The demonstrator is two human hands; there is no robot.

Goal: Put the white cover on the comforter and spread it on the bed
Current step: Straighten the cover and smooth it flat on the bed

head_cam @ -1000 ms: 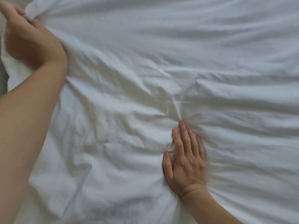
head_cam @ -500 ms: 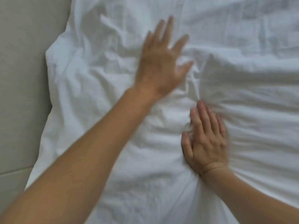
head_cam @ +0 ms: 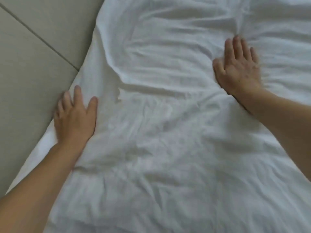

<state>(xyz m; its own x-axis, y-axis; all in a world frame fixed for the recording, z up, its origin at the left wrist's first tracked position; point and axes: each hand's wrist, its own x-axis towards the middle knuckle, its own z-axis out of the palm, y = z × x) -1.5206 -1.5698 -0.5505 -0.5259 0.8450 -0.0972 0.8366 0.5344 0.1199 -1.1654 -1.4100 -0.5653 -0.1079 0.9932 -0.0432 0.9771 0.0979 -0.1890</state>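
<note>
Two bare arms show, with no sleeves. The left hand (head_cam: 75,118) and right hand (head_cam: 239,68) have short nails on the fingers (head_cam: 77,95). Both look blurry.

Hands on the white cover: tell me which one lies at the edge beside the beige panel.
The left hand, flat at the white cover's edge; the right hand presses farther in, among wrinkles.

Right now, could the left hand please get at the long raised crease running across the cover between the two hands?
Probably yes: the left hand lies flat at the cover's left edge, and only bare fabric separates it from the crease.
</note>
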